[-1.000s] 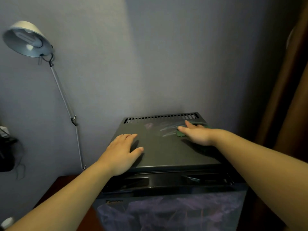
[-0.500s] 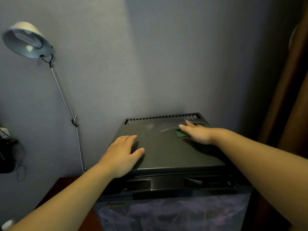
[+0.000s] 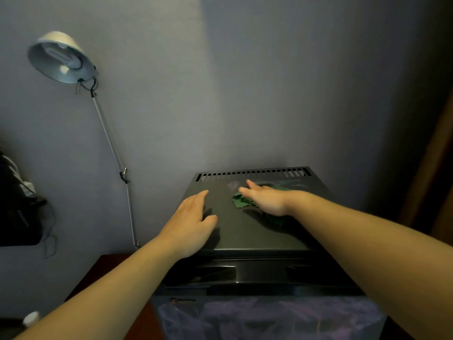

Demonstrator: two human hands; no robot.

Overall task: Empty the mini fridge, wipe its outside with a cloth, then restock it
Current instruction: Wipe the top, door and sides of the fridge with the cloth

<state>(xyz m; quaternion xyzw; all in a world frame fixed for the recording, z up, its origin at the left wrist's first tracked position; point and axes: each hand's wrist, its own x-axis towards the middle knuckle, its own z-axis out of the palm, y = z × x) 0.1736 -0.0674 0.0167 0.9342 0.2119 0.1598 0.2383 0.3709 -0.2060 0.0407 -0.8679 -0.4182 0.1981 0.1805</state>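
A person's right hand (image 3: 266, 201) presses a crumpled green cloth (image 3: 241, 202) flat-fingered onto the dark metal mini fridge's (image 3: 245, 229) top, likely wiping it. The left hand (image 3: 190, 227) rests open beside it, probably steadying.

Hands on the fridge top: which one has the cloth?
The right hand, pressing the green cloth flat near the rear vents; the left hand rests on bare fridge top.

Both your bare forearms extend forward, converging slightly; your left hand (image 3: 190, 224) lies palm down, fingers straight and together, thumb spread rightward; your right hand (image 3: 266, 201) lies flat, palm down, fingers pointing left, farther forward.
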